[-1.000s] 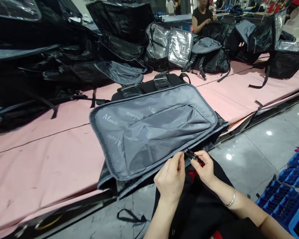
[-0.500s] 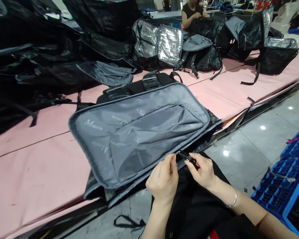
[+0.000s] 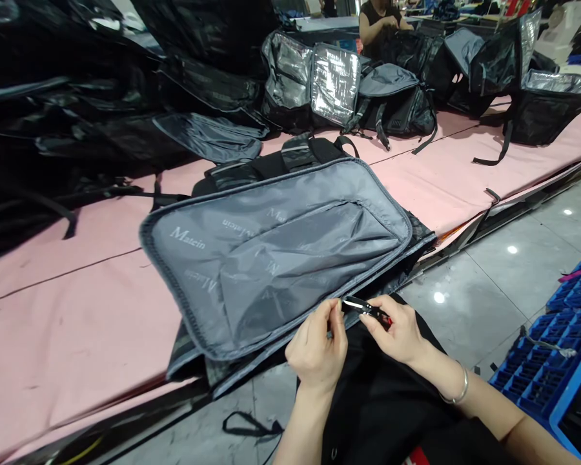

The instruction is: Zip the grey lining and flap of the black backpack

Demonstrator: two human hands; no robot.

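An opened backpack with a grey "Matein" printed lining (image 3: 281, 252) lies on the pink table (image 3: 77, 303), its near edge hanging over the table's front. My left hand (image 3: 317, 349) pinches the lining's near edge, fingers closed. My right hand (image 3: 397, 332) is closed on small black thread snips (image 3: 365, 307), whose blades touch that edge right beside my left fingertips. A bracelet sits on my right wrist.
Piles of black bags (image 3: 77, 110) fill the table's left and back. Open bags with silver lining (image 3: 334, 84) stand behind. Another person (image 3: 380, 16) works at the far side. A blue crate (image 3: 556, 361) sits on the floor at right; a loose black strap (image 3: 252, 426) lies below.
The view shifted a little to the left and then back; my hands and the snips stay at the same spot on the lining's edge.
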